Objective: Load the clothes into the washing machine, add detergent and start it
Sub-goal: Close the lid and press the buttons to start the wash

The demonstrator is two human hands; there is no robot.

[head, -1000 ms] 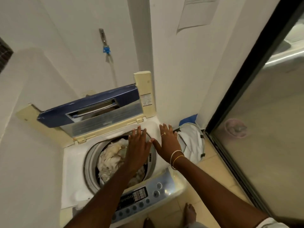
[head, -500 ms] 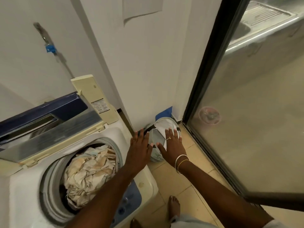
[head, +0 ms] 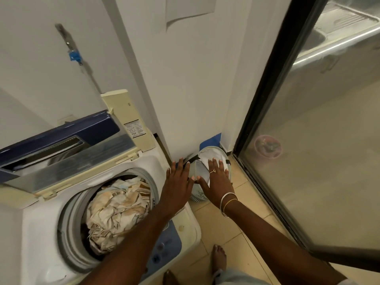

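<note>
Both left hand [head: 178, 184] and right hand [head: 218, 182] spread, empty, now at basket [head: 198, 196], perhaps touching.

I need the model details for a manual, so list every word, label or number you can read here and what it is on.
No text here is legible.
Sticker on the cream edge of the raised lid: printed lines, too small and blurred.
Control panel of the washing machine: markings blurred.
Paper sheet on the wall: no print visible.
</note>
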